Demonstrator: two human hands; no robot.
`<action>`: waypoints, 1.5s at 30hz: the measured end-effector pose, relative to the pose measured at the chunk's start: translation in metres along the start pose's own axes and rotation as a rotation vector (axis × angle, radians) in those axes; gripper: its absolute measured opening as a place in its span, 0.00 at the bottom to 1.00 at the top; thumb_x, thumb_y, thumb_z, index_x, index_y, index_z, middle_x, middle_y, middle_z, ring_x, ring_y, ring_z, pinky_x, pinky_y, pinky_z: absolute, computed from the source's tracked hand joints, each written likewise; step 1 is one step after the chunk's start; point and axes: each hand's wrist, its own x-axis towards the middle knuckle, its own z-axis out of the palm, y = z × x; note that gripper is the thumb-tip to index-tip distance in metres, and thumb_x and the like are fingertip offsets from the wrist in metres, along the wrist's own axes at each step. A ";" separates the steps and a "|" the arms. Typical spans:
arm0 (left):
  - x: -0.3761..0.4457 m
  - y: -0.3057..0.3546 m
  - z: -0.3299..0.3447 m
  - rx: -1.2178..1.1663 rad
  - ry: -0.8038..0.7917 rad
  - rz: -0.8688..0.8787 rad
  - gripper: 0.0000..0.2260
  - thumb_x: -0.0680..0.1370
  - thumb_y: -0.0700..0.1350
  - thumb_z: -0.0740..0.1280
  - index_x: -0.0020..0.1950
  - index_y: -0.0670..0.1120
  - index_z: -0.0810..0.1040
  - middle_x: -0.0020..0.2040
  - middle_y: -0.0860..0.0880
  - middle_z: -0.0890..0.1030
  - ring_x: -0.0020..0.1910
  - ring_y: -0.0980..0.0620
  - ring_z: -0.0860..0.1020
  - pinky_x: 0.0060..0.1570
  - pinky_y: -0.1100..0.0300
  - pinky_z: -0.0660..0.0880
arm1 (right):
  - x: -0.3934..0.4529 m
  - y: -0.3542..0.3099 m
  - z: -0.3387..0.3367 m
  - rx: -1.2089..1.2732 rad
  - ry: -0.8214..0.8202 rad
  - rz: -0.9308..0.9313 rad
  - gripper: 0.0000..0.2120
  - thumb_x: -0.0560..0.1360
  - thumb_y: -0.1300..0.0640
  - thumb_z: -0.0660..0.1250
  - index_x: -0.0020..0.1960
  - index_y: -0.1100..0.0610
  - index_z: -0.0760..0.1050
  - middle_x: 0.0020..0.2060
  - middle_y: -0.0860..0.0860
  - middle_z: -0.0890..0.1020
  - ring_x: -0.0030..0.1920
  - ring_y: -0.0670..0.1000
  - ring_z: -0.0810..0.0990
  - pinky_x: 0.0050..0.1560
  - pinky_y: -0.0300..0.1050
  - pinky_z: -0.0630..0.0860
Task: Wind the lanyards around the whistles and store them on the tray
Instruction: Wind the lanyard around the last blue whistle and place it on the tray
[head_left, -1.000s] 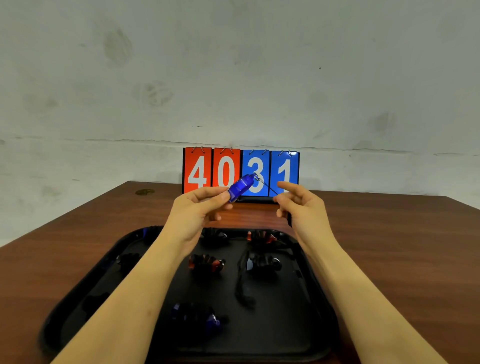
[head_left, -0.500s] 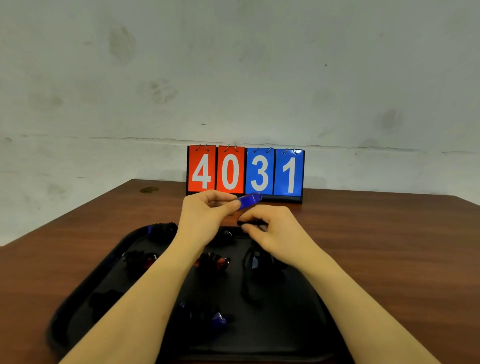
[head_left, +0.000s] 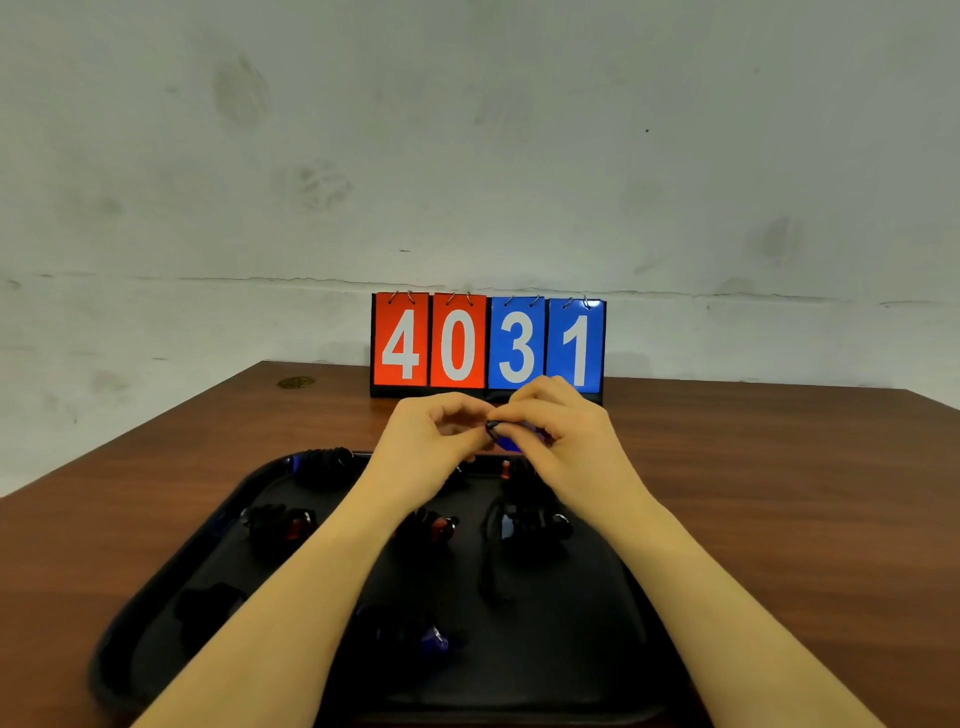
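On the black tray (head_left: 171, 561) lie wound whistles (head_left: 426, 527); both hands (head_left: 511, 441) pinch a blue whistle (head_left: 511, 442).

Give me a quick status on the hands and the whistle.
Left hand and right hand both gripping blue whistle above tray. Black lanyard mid-wind. Nothing in the way.
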 end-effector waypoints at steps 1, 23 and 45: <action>0.000 0.000 0.000 -0.007 -0.006 -0.010 0.10 0.73 0.36 0.69 0.45 0.52 0.79 0.42 0.53 0.82 0.40 0.62 0.81 0.38 0.73 0.75 | 0.000 0.000 -0.001 -0.001 0.013 0.008 0.08 0.72 0.63 0.69 0.51 0.59 0.81 0.44 0.50 0.79 0.45 0.41 0.73 0.52 0.27 0.69; -0.005 0.007 -0.001 -0.345 -0.039 -0.053 0.08 0.69 0.32 0.70 0.42 0.44 0.80 0.39 0.48 0.84 0.41 0.50 0.83 0.41 0.62 0.80 | 0.007 0.003 -0.022 0.770 0.021 0.751 0.07 0.71 0.62 0.70 0.39 0.52 0.81 0.34 0.48 0.84 0.37 0.48 0.82 0.34 0.39 0.78; 0.005 -0.006 0.000 -0.075 0.252 -0.071 0.05 0.72 0.38 0.70 0.46 0.45 0.77 0.39 0.51 0.81 0.37 0.59 0.81 0.35 0.72 0.76 | 0.002 -0.010 -0.014 0.692 -0.231 0.483 0.04 0.73 0.59 0.68 0.43 0.53 0.81 0.33 0.49 0.82 0.27 0.43 0.73 0.31 0.33 0.70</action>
